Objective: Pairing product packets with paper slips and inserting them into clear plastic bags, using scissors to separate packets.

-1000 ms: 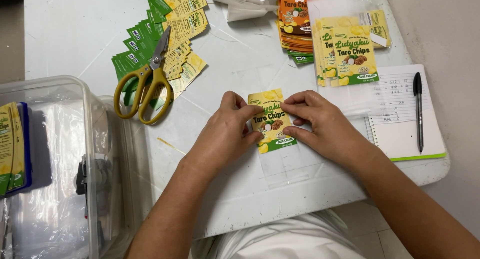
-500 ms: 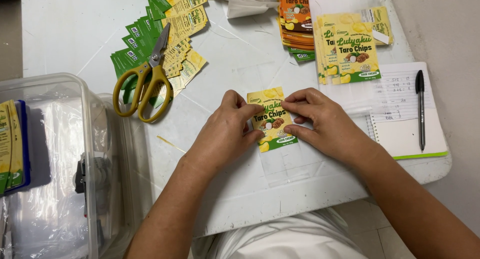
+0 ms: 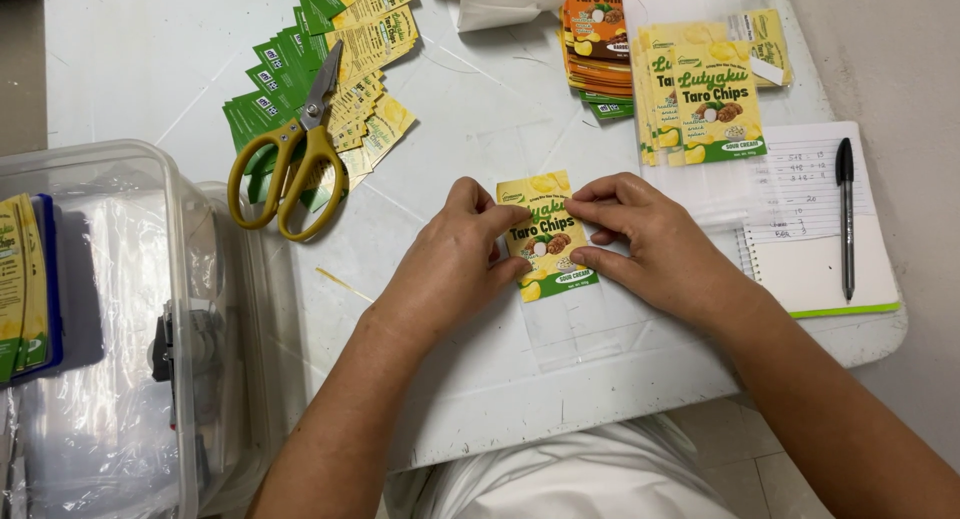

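Yellow label [image 3: 547, 241] lies pinched between left hand [image 3: 450, 264] and right hand [image 3: 655, 244] fingers, seemingly over clear film.

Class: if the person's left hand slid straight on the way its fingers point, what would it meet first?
The left hand points right, across the yellow-and-green label; beyond it, the right hand's fingers likely come first.

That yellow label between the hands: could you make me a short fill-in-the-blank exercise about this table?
1. Both hands press a yellow and green label onto a clear ____.
2. The scissors have ____ handles.
3. The black pen lies on a ____.

Missing words: bag; yellow; notebook
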